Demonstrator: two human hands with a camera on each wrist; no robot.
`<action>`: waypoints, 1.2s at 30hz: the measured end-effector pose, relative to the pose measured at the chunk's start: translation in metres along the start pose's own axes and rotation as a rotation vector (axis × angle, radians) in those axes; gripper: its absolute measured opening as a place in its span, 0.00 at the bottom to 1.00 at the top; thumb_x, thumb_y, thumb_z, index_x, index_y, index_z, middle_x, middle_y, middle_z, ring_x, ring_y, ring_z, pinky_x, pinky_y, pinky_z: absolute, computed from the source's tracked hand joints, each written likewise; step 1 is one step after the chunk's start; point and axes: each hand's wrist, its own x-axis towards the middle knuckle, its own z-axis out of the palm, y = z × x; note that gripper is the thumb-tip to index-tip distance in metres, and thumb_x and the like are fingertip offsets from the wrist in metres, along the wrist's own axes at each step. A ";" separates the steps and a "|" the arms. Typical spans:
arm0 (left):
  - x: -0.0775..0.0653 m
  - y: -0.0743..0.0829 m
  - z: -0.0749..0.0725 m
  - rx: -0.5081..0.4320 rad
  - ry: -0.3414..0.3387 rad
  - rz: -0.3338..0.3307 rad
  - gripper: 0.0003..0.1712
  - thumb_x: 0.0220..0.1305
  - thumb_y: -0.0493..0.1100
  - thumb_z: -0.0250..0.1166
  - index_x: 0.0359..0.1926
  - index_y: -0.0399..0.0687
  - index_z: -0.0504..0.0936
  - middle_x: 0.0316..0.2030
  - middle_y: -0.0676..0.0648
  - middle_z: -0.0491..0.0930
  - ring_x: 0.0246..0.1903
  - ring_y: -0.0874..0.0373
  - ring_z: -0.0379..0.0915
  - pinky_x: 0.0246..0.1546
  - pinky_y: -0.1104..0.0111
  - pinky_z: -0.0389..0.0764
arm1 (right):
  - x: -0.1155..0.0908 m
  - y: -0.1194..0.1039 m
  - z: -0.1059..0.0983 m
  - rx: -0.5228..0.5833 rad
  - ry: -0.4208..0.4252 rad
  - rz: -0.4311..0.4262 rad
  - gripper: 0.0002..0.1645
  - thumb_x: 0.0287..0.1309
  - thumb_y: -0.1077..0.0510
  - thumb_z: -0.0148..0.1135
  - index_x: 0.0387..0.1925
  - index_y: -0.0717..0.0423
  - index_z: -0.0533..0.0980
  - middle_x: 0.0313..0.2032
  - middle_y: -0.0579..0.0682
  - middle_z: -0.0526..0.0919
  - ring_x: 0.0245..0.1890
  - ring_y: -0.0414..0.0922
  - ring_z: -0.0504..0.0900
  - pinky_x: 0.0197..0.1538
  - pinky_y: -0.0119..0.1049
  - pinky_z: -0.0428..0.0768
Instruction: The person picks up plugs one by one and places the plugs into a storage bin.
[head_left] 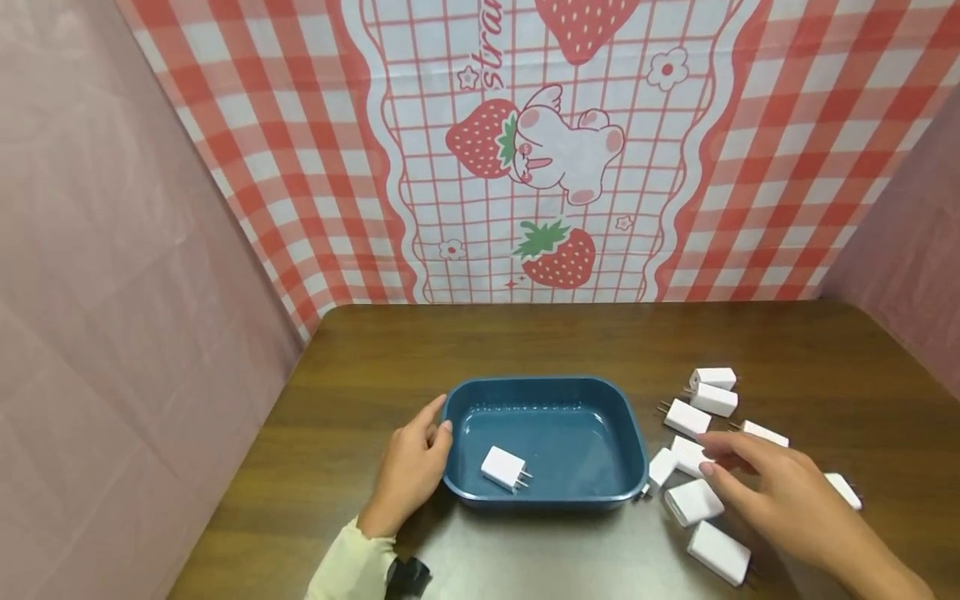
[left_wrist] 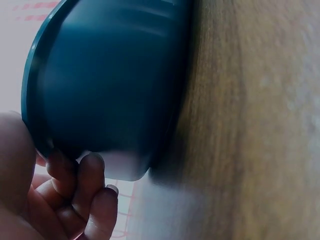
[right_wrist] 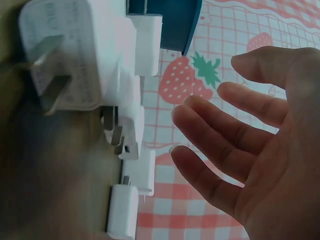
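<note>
A dark blue rectangular tray (head_left: pixel 573 454) stands in the middle of the table. One white charger plug (head_left: pixel 502 467) lies inside it, toward the left front, prongs pointing right. My left hand (head_left: pixel 408 471) grips the tray's left side, thumb at the rim and fingers bent against the outer wall (left_wrist: pixel 110 90). My right hand (head_left: pixel 787 492) hovers over the loose white chargers right of the tray, holding nothing. Its fingers are spread and gently bent in the right wrist view. Nearest its fingertips is a white charger (head_left: pixel 687 456), partly hidden by them.
Several more white chargers (head_left: pixel 693 502) lie scattered on the brown wooden table (head_left: pixel 360 358), some with metal prongs showing. Behind the table hangs a red-checked strawberry cloth (head_left: pixel 300 167). Pink cloth (head_left: pixel 127 292) hangs at the left side, and more at the right.
</note>
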 end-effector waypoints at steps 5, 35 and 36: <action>0.001 0.002 -0.002 0.004 -0.017 -0.021 0.25 0.70 0.42 0.61 0.66 0.43 0.76 0.13 0.56 0.64 0.13 0.62 0.60 0.17 0.69 0.61 | -0.009 0.012 -0.001 -0.024 0.020 0.014 0.18 0.53 0.57 0.75 0.48 0.49 0.84 0.35 0.35 0.84 0.35 0.31 0.79 0.37 0.26 0.75; 0.000 0.000 0.001 0.009 -0.018 -0.039 0.25 0.70 0.41 0.61 0.66 0.45 0.76 0.14 0.57 0.64 0.14 0.62 0.61 0.18 0.69 0.62 | -0.046 0.093 -0.013 -0.240 0.072 0.085 0.20 0.44 0.71 0.68 0.43 0.62 0.80 0.39 0.70 0.82 0.37 0.72 0.81 0.36 0.65 0.73; 0.001 0.000 0.001 0.011 -0.016 -0.037 0.25 0.70 0.42 0.61 0.66 0.45 0.76 0.14 0.57 0.64 0.14 0.62 0.61 0.19 0.69 0.62 | -0.047 0.095 -0.013 -0.241 0.071 0.080 0.21 0.42 0.73 0.67 0.44 0.62 0.80 0.40 0.71 0.82 0.38 0.72 0.81 0.35 0.65 0.73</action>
